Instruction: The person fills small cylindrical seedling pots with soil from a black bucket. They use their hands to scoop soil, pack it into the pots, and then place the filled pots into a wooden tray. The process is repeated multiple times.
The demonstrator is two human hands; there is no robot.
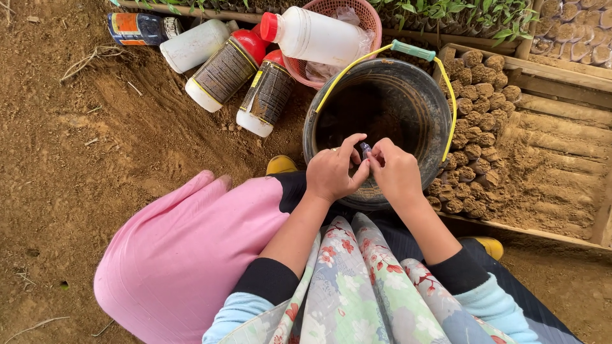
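Pinching a small dark object (364,150) between both hands, right over the near rim of the black bucket (433,121). The object is mostly hidden by fingertips, so its kind can't be told. Left hand (331,172) has thumb and forefinger closed on it; right hand (396,171) has fingers curled in and clamped on it from 3 o'clock. Both forearms are cut off by floral cloth at 6 o'clock.

Bucket interior is dark and its contents are hard to make out. The yellow bail handle with green grip (413,50) stands up at 12 o'clock, with free room under it.

At 10–11 o'clock of the bucket, bottles lie on bare soil: two with red caps and dark labels (224,71) (268,94), a plain white one (194,44), and a dark one (140,28) partly cut by the frame edge. A white bottle with red cap (315,36) rests across a pink basket (363,13).

At 3 o'clock, a wooden tray (561,73) holds rows of round soil plugs (475,108), touching the bucket. Pink cloth (185,255) at 8 o'clock.
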